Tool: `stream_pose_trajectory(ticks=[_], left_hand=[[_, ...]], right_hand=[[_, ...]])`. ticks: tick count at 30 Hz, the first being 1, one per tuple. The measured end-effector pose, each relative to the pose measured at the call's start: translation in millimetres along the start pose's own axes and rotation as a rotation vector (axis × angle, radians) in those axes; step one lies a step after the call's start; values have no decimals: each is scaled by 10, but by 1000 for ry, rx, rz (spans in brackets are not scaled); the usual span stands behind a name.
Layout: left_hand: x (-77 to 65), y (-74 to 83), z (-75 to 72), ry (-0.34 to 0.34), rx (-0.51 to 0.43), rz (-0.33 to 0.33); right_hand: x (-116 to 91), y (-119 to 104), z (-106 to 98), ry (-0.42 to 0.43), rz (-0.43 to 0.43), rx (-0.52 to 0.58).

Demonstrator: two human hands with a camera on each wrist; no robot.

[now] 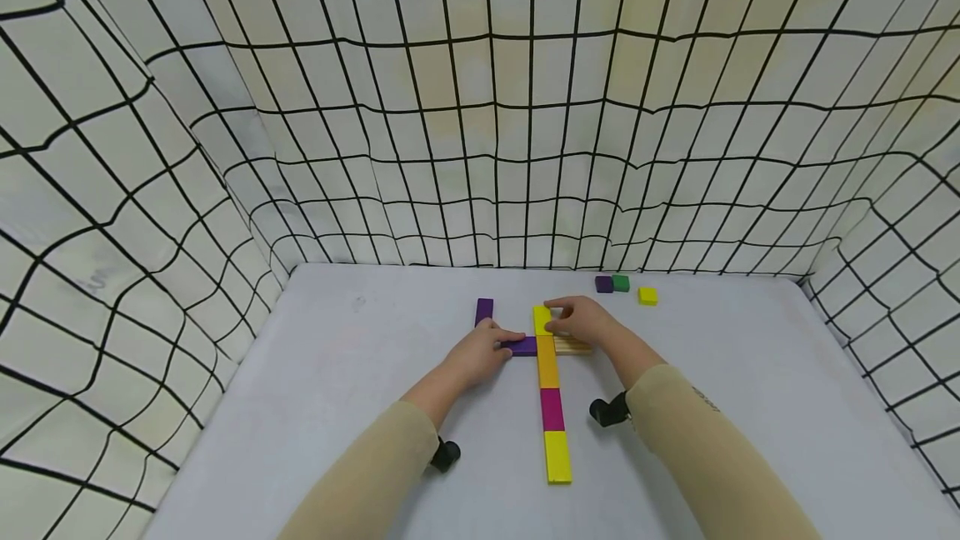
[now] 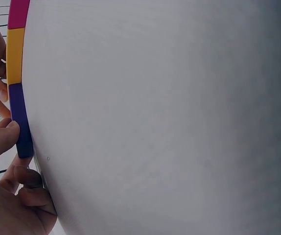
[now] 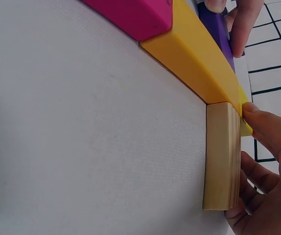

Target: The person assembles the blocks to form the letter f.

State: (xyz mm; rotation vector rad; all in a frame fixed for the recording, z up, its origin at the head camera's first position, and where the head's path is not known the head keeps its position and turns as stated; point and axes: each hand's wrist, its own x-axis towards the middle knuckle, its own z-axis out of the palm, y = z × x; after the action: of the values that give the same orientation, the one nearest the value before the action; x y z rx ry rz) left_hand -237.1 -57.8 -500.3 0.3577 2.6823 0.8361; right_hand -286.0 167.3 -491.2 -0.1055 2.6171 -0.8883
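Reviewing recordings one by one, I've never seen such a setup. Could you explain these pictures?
No machine here, just a person's bare left hand and right hand. The wide picture is from a head camera looking down; the others, from a wrist camera on each arm. On the white table, a near yellow block, magenta block, orange block and far yellow block form a line. A purple block and a plain wooden block jut out either side. A second purple block shows beyond the left hand; three small blocks lie farther back. The left hand grips the first purple block; the right pinches the far yellow block.
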Motion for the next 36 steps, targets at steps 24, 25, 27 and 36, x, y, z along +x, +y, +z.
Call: stream_pose_trajectory(ticks=[24, 25, 27, 36], left_hand=[[3, -13, -4, 0, -4, 15], [2, -13, -4, 0, -5, 15], [-2, -12, -4, 0, -6, 15], [-14, 12, -8, 4, -2, 13]], right_hand=[[-25, 73, -38, 32, -19, -2], [-30, 81, -40, 37, -24, 7], [-53, 93, -44, 48, -40, 19], [-205, 198, -113, 83, -122, 2]])
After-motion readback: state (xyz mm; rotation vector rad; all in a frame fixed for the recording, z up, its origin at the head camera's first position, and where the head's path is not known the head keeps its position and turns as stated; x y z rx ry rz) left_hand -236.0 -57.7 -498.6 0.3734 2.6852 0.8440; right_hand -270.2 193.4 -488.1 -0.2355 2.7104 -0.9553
